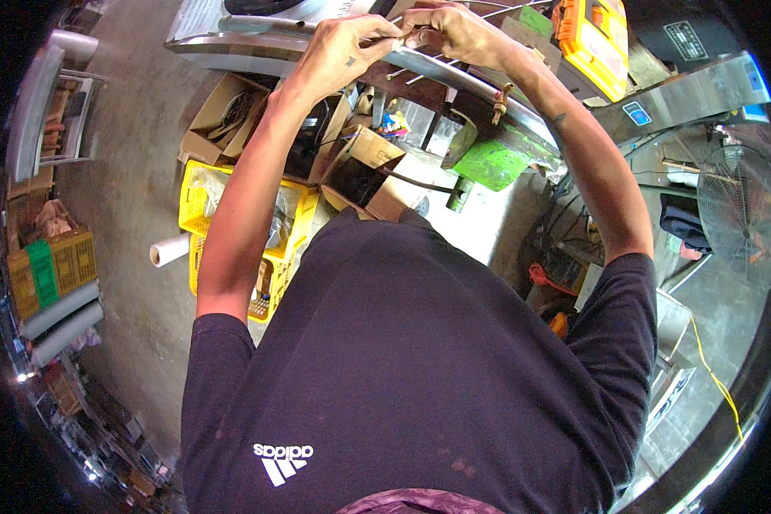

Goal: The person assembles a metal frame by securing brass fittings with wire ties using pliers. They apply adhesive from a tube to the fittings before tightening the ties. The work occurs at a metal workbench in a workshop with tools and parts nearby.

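Note:
At the top of the view my left hand and my right hand meet, fingertips pinched close together. Whatever lies between them is too small and hidden to name. Just below the fingers a shiny metal tube slants down to the right along the bench front. A brass valve-like fitting sits on it, beside my right forearm. Behind my left hand, a rounded metal bar lies along the bench edge.
Right of my right hand stands an orange toolbox. Cardboard boxes and yellow crates crowd the floor beneath my left arm, near a white roll. A caged fan stands at the far right.

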The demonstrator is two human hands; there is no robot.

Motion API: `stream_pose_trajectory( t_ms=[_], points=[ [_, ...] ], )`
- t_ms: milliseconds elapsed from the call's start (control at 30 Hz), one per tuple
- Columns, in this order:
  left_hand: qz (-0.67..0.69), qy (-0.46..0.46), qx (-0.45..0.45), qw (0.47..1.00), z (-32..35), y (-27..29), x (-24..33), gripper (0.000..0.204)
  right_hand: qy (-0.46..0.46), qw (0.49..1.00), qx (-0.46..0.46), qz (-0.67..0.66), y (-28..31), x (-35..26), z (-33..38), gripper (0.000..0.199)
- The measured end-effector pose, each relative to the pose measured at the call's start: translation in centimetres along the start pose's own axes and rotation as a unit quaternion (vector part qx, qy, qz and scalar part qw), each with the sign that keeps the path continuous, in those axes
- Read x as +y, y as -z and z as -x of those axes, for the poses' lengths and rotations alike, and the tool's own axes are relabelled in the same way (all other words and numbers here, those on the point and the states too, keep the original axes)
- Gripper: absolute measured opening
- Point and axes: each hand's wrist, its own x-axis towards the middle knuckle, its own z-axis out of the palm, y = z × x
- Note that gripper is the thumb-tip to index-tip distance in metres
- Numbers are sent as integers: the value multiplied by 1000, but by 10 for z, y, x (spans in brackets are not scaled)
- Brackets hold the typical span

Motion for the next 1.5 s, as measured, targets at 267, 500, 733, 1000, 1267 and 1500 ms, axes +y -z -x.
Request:
stream_pose_trajectory(
  t_ms=[267, 500, 733, 1000, 1267, 1500],
  points=[
    [-34, -47, -15, 998, -5, 6, 3, 20, 35, 999, 24, 7, -3, -2, 2, 18],
    [13, -70, -3, 997, -7, 4, -10, 19, -41, 999, 25, 1, -1, -22, 9, 19],
    [41, -57, -26, 997, -11, 7, -14, 18, -118, 992, 3, 50, -4, -42, 12, 25],
    [-15, -79, -74, 994, -19, 13, -22, 20, -182, 973, 79, 116, -33, -68, 13, 32],
    [19, -78, -80, 994, -24, 15, -24, 20, -109, 988, 76, 79, -1, -76, 7, 20],
    [80, -40, -116, 989, -34, 16, -29, 32, 75, 976, -97, 178, 18, -53, 7, 45]
  ],
)
